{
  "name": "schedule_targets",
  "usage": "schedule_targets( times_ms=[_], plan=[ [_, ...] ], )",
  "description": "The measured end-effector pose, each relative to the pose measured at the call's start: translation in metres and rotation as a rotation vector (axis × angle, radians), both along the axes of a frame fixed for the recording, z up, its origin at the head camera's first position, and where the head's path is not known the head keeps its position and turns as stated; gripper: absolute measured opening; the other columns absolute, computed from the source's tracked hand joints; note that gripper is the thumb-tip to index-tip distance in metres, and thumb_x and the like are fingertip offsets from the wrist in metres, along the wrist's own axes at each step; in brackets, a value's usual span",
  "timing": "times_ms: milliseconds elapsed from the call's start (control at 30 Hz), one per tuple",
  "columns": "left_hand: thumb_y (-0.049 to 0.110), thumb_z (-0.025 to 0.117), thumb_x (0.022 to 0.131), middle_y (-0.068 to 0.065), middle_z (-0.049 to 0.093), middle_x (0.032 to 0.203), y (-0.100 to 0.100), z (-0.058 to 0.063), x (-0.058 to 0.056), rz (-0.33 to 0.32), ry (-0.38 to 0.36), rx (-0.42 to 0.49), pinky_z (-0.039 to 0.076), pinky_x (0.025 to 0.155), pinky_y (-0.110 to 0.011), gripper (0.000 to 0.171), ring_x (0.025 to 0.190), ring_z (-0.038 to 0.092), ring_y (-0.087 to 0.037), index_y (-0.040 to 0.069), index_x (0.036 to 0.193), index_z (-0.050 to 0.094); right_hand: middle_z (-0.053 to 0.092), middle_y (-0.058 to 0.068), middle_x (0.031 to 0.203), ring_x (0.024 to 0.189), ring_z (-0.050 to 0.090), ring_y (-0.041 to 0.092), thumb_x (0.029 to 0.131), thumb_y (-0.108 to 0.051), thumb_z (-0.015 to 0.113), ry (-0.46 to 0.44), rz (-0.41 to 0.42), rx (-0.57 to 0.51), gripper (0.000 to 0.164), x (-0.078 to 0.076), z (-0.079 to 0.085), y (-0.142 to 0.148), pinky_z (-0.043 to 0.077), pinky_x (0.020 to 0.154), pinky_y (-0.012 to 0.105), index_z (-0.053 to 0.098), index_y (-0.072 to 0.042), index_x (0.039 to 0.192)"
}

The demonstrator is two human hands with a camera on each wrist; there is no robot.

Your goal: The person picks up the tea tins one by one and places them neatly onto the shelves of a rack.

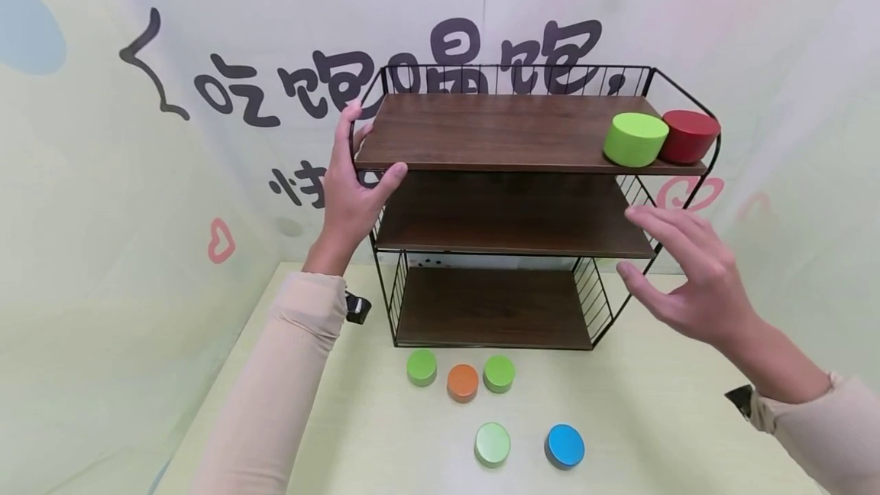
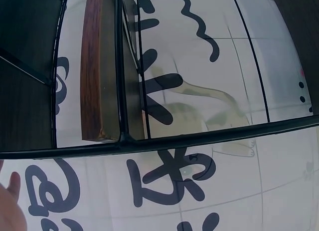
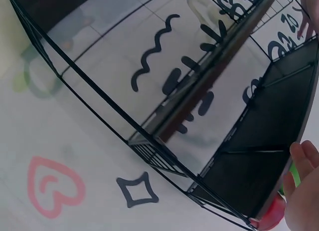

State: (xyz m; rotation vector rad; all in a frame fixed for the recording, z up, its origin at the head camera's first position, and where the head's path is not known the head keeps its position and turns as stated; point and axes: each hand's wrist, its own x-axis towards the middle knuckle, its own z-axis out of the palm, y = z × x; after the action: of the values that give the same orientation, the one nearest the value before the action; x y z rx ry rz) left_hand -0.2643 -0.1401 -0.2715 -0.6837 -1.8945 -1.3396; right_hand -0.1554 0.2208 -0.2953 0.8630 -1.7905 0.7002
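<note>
Sleeves (image 1: 278,380) overhang a pale table (image 1: 392,434) before a lettered backdrop (image 1: 124,197), left hand (image 1: 351,189) gripping the rack (image 1: 488,131), right hand (image 1: 708,289) spread.

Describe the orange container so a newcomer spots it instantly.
Find the dark brown wood-grained shelf with black wire sides. On the pale table just in front sits the small round orange container. It alone is orange, between two small round green containers.

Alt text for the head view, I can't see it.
A left hand grips the upper left corner of a three-tier rack; the right hand, empty, is near its right side. A green tin and a red tin stand on its top shelf, right end. On the table in front: two green tins, one orange tin, one pale green tin, one blue tin.
</note>
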Motion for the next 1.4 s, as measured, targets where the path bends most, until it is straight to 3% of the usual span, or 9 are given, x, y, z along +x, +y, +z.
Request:
schedule_targets(
  times_ms=[267, 633, 967, 1400],
  plan=[
    [0.017, 0.072, 0.085, -0.001, 0.039, 0.156, 0.0, 0.002, 0.002, -0.006, -0.006, -0.001, 0.038, 0.104, -0.03, 0.078, 0.136, 0.047, -0.027, 0.0, 0.149, 0.032, 0.07, 0.026, 0.104, 0.098, 0.062, 0.033, 0.095, -0.045, 0.061, -0.05, 0.014, 0.074, 0.058, -0.002, -0.039, 0.007, 0.037, 0.103, 0.023, 0.069, 0.011, 0.109],
    [0.018, 0.072, 0.084, -0.013, 0.037, 0.156, -0.002, 0.002, 0.002, -0.001, 0.015, -0.001, 0.039, 0.104, -0.031, 0.078, 0.136, 0.047, -0.031, -0.002, 0.149, 0.032, 0.071, 0.017, 0.112, 0.101, 0.062, 0.025, 0.095, -0.047, 0.058, -0.237, 0.004, 0.16, 0.057, 0.008, -0.099, 0.013, 0.033, 0.105, 0.021, 0.069, 0.004, 0.118],
    [0.018, 0.071, 0.084, 0.0, 0.038, 0.156, 0.0, 0.002, 0.002, -0.001, 0.002, -0.004, 0.039, 0.103, -0.031, 0.078, 0.136, 0.047, -0.027, -0.001, 0.149, 0.032, 0.071, 0.009, 0.116, 0.101, 0.064, 0.025, 0.096, -0.049, 0.057, -0.348, 0.031, 0.162, 0.054, 0.023, -0.148, 0.005, 0.033, 0.103, 0.015, 0.069, -0.002, 0.121],
    [0.02, 0.071, 0.084, -0.012, 0.038, 0.156, 0.002, 0.001, 0.0, -0.006, 0.019, 0.007, 0.039, 0.101, -0.031, 0.078, 0.135, 0.048, -0.03, -0.002, 0.148, 0.033, 0.07, 0.005, 0.119, 0.106, 0.065, 0.023, 0.086, -0.033, 0.077, -0.525, 0.022, 0.214, 0.047, 0.049, -0.206, -0.002, 0.036, 0.101, 0.012, 0.068, -0.006, 0.123]
  ],
)
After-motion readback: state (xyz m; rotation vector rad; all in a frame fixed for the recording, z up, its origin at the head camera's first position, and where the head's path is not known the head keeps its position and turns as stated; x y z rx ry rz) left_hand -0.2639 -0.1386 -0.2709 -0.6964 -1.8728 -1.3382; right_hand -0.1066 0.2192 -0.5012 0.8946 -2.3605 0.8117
